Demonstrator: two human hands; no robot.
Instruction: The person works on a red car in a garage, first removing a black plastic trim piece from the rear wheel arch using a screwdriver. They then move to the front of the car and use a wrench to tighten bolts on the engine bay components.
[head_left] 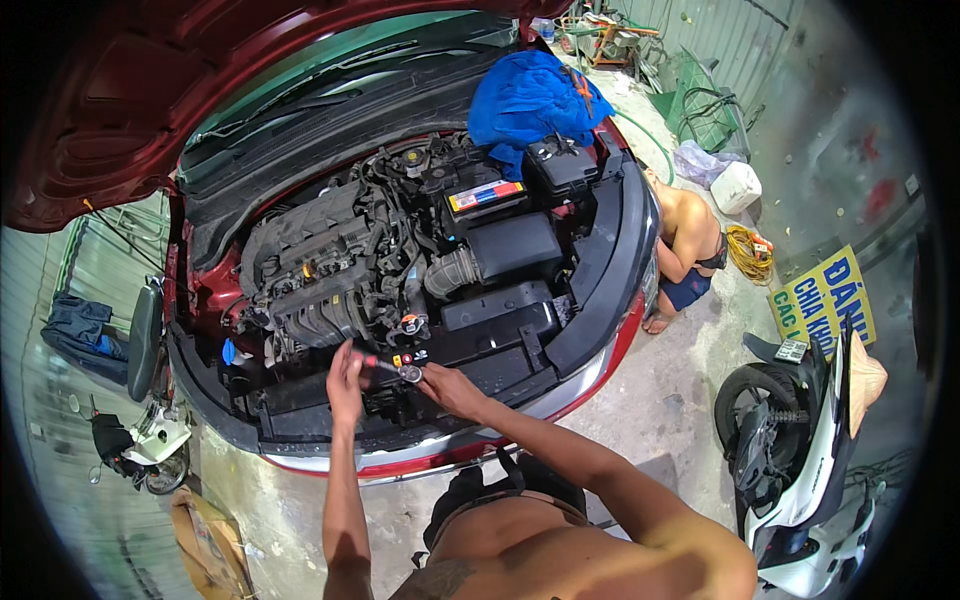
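Over the front edge of a red car's engine bay, my left hand (345, 382) is closed around the red and black handle of a ratchet wrench (382, 365). The round metal head of the wrench points to the right. My right hand (452, 391) is closed at that head, its fingertips partly hidden. Below the tool lies the black front panel (480, 358) of the bay. Whatever is under the wrench head is hidden by my hands. Beyond it sits the dusty engine (315, 250), with an orange-marked cap (409, 324) close to the tool.
The raised hood (110, 95) hangs over the left. A blue cloth (535, 100) covers the far right fender, near a battery (486, 196) and black air filter box (515, 248). Another person (690, 235) crouches by the right side. Motorbikes (790, 450) (150, 440) stand on both sides.
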